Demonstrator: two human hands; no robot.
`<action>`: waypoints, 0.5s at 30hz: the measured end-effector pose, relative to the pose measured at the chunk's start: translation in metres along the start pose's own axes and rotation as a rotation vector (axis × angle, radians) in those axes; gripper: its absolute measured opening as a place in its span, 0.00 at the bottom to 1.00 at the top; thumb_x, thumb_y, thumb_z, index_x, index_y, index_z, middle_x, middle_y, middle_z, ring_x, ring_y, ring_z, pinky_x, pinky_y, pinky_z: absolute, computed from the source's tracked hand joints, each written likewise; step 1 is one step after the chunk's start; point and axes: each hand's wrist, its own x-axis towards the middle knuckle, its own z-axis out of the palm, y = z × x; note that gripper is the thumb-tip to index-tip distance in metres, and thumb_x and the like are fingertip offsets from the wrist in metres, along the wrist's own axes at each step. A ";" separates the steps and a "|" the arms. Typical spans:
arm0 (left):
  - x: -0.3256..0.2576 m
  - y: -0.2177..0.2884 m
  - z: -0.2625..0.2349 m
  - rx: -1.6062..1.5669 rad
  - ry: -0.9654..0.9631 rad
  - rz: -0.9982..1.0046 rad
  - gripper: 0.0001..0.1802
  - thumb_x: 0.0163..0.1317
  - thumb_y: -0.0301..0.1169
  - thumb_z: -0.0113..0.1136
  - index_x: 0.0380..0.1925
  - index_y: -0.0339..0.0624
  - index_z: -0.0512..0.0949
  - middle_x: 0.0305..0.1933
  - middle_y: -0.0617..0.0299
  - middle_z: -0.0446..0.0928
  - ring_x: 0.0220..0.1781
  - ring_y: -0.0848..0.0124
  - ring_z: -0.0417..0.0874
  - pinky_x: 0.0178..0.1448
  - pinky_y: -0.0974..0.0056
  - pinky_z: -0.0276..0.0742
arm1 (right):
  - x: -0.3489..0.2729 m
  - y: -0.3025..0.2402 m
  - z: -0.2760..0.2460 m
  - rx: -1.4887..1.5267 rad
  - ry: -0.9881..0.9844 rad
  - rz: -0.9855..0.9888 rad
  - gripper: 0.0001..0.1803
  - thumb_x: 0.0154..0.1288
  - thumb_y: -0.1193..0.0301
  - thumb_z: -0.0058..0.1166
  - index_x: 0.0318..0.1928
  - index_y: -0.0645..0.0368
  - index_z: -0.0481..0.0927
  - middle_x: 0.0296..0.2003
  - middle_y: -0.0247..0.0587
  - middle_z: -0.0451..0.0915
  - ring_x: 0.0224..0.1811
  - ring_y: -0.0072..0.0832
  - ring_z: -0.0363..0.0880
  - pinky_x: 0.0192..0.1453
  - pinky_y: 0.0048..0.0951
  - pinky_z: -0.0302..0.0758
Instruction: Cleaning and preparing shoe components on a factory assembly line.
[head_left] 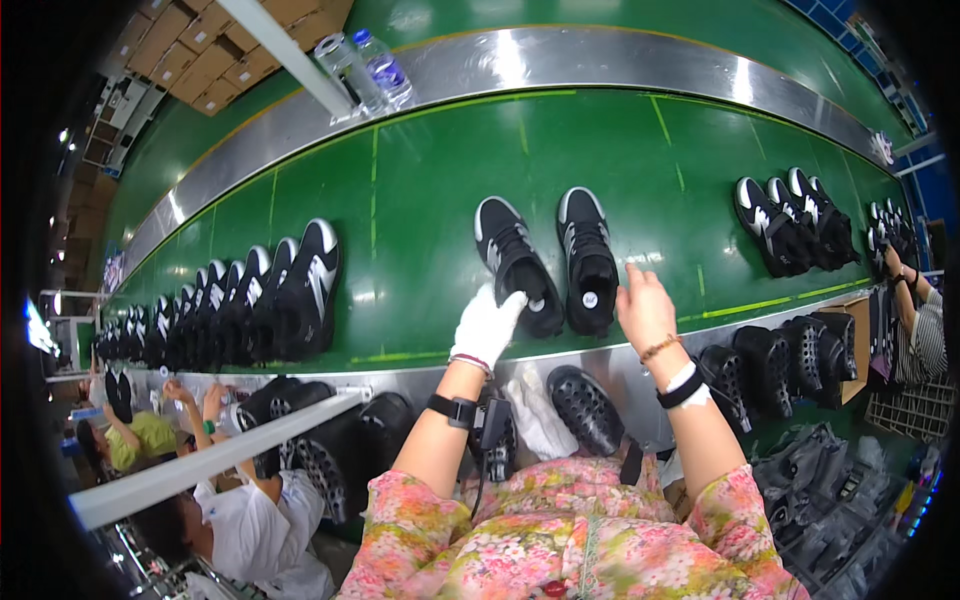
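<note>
Two black sneakers with white-grey toes and side stripes stand upright side by side in front of me, toes pointing away. My left hand (488, 325), in a white glove, is at the collar of the left sneaker (508, 245). Its thumb lies at the shoe's opening and its fingers along the outer side. My bare right hand (647, 308) is open beside the heel of the right sneaker (586, 250), fingers apart, holding nothing. A round white label shows inside each shoe.
Sneakers line the green belt (430, 200) at left (305, 290) and right (790, 225). Black perforated shoe lasts (585, 408) and a white glove (540, 415) lie on my side. A metal post (285, 55) and bottles (382, 68) stand at the far rail. Co-workers sit at both sides.
</note>
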 end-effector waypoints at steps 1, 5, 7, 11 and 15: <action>-0.011 0.004 -0.007 0.132 0.055 0.078 0.36 0.60 0.53 0.55 0.58 0.34 0.69 0.56 0.38 0.73 0.60 0.45 0.72 0.63 0.53 0.68 | -0.011 -0.007 -0.012 0.099 0.066 -0.045 0.10 0.62 0.74 0.50 0.42 0.65 0.76 0.35 0.54 0.79 0.34 0.51 0.79 0.41 0.45 0.77; -0.056 -0.053 -0.030 0.113 0.274 0.126 0.39 0.61 0.55 0.54 0.61 0.33 0.66 0.57 0.39 0.71 0.60 0.46 0.73 0.62 0.52 0.69 | -0.090 -0.069 -0.039 0.529 -0.283 -0.222 0.06 0.59 0.71 0.53 0.35 0.59 0.78 0.28 0.52 0.79 0.31 0.50 0.79 0.34 0.46 0.76; -0.081 -0.060 -0.032 0.136 0.159 0.058 0.40 0.61 0.56 0.53 0.62 0.33 0.65 0.57 0.38 0.72 0.58 0.46 0.74 0.61 0.52 0.69 | -0.124 -0.095 -0.037 0.530 -0.549 -0.306 0.10 0.62 0.64 0.52 0.34 0.59 0.76 0.26 0.53 0.80 0.29 0.51 0.80 0.33 0.47 0.77; -0.130 -0.060 -0.024 0.277 -0.092 -0.084 0.44 0.59 0.61 0.52 0.61 0.33 0.64 0.57 0.35 0.71 0.58 0.43 0.74 0.61 0.52 0.69 | -0.167 -0.112 -0.011 0.282 -0.881 -0.301 0.28 0.63 0.61 0.52 0.56 0.70 0.67 0.22 0.56 0.79 0.28 0.50 0.81 0.34 0.47 0.78; -0.137 -0.086 -0.001 0.166 -0.125 -0.170 0.39 0.59 0.61 0.51 0.55 0.36 0.69 0.49 0.35 0.76 0.53 0.43 0.77 0.57 0.51 0.71 | -0.194 -0.107 0.026 0.196 -0.913 -0.262 0.42 0.62 0.56 0.53 0.64 0.77 0.54 0.30 0.60 0.80 0.32 0.52 0.82 0.36 0.46 0.78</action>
